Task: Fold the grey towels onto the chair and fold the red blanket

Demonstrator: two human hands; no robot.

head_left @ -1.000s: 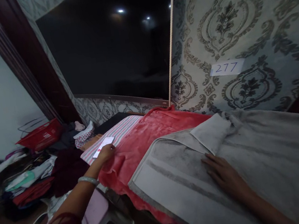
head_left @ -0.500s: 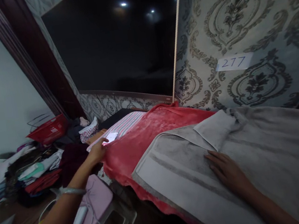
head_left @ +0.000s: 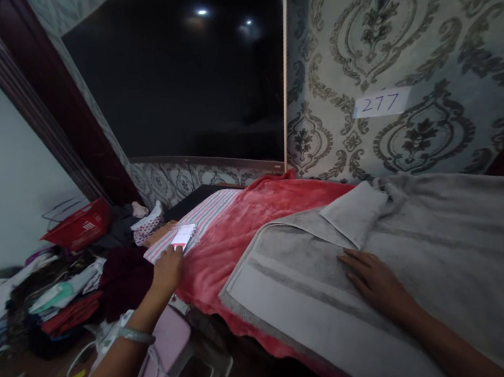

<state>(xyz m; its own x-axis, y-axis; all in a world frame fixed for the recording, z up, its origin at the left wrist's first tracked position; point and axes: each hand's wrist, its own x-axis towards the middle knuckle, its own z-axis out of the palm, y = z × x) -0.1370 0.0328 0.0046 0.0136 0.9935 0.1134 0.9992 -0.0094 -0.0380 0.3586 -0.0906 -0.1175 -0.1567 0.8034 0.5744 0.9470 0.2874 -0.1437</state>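
Note:
My left hand (head_left: 169,271) grips the near edge of a smartphone (head_left: 185,235), its lit screen partly blurred out. The phone is over a pink-and-white striped cloth (head_left: 214,208), beside a red plush blanket (head_left: 256,213). Further right, a grey plush long-sleeved garment (head_left: 461,238) is spread over the blanket, with one part folded across it. My right hand (head_left: 376,277) lies on this garment, fingers stretched out and palm down, just below the folded flap (head_left: 356,213). Nothing shows in its grasp.
A pink-topped stool (head_left: 172,332) with a white cable stands below my left arm. Piles of clothes (head_left: 74,306) and a red basket (head_left: 80,225) are at the left. Behind the bed-like surface hang a large television (head_left: 186,78) and a paper marked 277 (head_left: 382,103).
My left hand has shifted so that the phone is tilted up a little, with its dark edge showing. My right hand stays on the grey garment. The view has turned slightly right.

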